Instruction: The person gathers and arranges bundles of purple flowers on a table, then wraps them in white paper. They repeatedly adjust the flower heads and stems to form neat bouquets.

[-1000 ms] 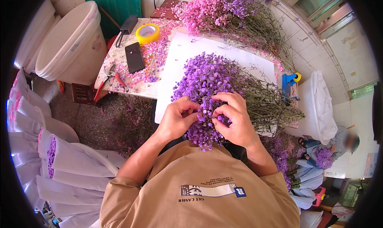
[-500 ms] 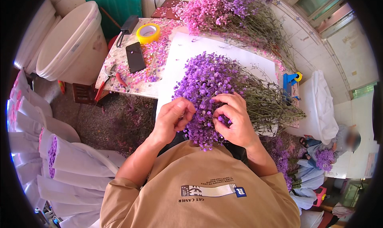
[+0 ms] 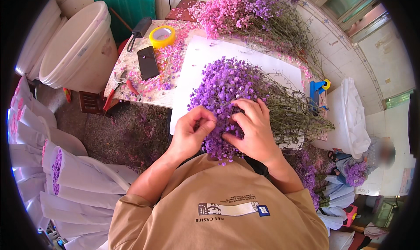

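Note:
A bunch of dried purple baby's breath [image 3: 225,83] lies on a white sheet of paper [image 3: 199,48] at the table's near edge. Its flower heads face left, and the brown-green stems stretch to the right. My left hand [image 3: 191,129] is closed at the near left side of the blooms, thumb and forefinger pinched together; whatever they hold is too small to make out. Among the flowers, my right hand [image 3: 253,128] rests with its fingers bent and apart, the thumb separate. Some of its fingertips sink into the blooms.
Pink and purple flowers [image 3: 245,13] lie at the back. On the table's left are yellow tape [image 3: 162,36], a phone [image 3: 148,63] and red-handled pruners [image 3: 114,92]. A blue tape dispenser [image 3: 316,92] stands right. Wrapped bouquets [image 3: 83,180] fill the lower left; a person [image 3: 372,153] sits right.
My left thumb and forefinger have come together in a pinch, the hand shifting slightly right. My right thumb has moved left, deeper over the blooms. The bunch stays nearly in place.

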{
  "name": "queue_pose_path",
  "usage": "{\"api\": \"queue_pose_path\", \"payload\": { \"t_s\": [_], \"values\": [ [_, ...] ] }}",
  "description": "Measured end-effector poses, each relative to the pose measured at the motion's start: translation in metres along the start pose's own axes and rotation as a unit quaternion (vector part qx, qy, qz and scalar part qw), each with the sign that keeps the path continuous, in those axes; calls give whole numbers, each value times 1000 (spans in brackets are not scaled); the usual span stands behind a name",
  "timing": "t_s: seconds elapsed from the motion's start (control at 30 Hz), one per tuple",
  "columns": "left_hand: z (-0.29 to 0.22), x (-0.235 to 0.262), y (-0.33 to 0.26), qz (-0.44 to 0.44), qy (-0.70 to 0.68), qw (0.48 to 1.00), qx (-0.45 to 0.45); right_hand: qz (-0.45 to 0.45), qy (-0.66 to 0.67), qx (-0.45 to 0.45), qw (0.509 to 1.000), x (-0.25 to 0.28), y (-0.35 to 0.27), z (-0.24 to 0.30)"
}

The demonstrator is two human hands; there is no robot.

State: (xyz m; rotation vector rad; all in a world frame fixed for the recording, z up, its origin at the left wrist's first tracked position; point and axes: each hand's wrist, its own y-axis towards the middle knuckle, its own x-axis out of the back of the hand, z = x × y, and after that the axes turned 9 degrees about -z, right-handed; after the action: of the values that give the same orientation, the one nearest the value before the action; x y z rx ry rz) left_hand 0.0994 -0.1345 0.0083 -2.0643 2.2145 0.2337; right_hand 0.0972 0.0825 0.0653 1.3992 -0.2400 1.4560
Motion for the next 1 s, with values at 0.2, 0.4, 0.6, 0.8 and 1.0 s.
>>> {"api": "queue_pose_path", "payload": {
  "t_s": [0.2,0.4,0.6,0.8,1.0],
  "values": [
    [-4,18,1,9,-322,937,132,-18,-2,-11,1000,-12,15,-25],
    [6,19,-2,75,-189,958,200,-7,85,-63,994,-9,26,-45],
    [10,5,2,-10,121,991,57,-12,134,-102,986,-13,26,-55],
    [4,-8,18,-25,249,967,36,-5,132,-100,986,-12,24,-55],
    [21,-7,22,-30,166,984,65,-7,120,-106,987,-13,18,-57]
  ]
}}
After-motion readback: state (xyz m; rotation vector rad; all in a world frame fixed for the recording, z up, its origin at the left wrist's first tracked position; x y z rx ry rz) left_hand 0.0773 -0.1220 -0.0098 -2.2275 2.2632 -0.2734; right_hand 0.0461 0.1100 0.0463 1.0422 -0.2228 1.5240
